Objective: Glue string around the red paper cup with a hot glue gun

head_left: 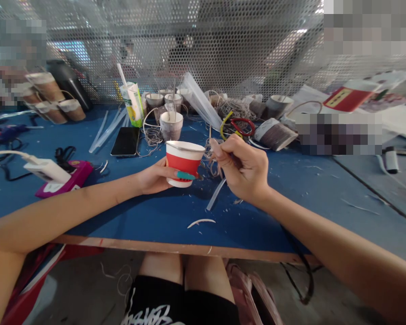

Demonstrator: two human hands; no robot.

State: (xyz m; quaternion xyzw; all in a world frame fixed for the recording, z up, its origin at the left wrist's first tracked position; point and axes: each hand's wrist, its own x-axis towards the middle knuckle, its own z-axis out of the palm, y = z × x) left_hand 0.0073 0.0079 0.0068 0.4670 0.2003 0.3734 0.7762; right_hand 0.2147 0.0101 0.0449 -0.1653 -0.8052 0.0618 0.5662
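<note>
My left hand (157,177) is wrapped round a red and white paper cup (185,156), held slightly tilted above the blue table with its rim squashed to an oval. A teal patch shows at the fingertips on the cup's front. Just right of the cup, my right hand (244,166) is raised with thumb and fingers pinched together. Whatever is in that pinch is too small or blurred to name. Behind the cup stands a cord-wrapped paper cup (171,127). A translucent strip (216,194) and a thin white scrap (201,222) lie below my hands.
A phone (125,141), a drink carton (132,104) and a purple power strip (65,179) are at left. Tangled cord (235,110), scissors (242,127) and a wrapped cup on its side (276,134) lie at the back right. Perforated metal mesh (223,54) stands behind.
</note>
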